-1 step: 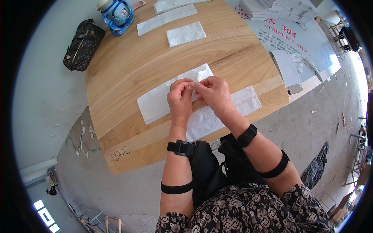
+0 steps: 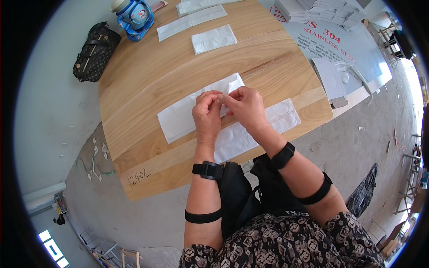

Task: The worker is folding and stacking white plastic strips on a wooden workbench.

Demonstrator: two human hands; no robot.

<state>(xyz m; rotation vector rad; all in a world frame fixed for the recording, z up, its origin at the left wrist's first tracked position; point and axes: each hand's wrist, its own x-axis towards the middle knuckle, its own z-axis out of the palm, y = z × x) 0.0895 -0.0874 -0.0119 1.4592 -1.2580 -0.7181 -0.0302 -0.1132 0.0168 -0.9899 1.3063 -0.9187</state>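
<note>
A long strip of thin white sheet (image 2: 178, 118), folded flat, lies on the wooden table with its right end crumpled and lifted a little. My left hand (image 2: 208, 114) and my right hand (image 2: 246, 109) meet over that right part. Thumbs and fingertips are pinched together there, closed on the sheet's edge; the exact grip is partly hidden by the fingers. Nearer to me, a second white strip (image 2: 237, 140) lies flat along the table's front edge, partly under my right wrist.
Farther back on the wooden table (image 2: 147, 85) lie a small folded white piece (image 2: 214, 39) and a long white strip (image 2: 192, 22). A blue bottle holder (image 2: 136, 20) and a dark patterned bag (image 2: 96, 51) stand at the far left. Flat white boxes (image 2: 328, 80) lie to the right.
</note>
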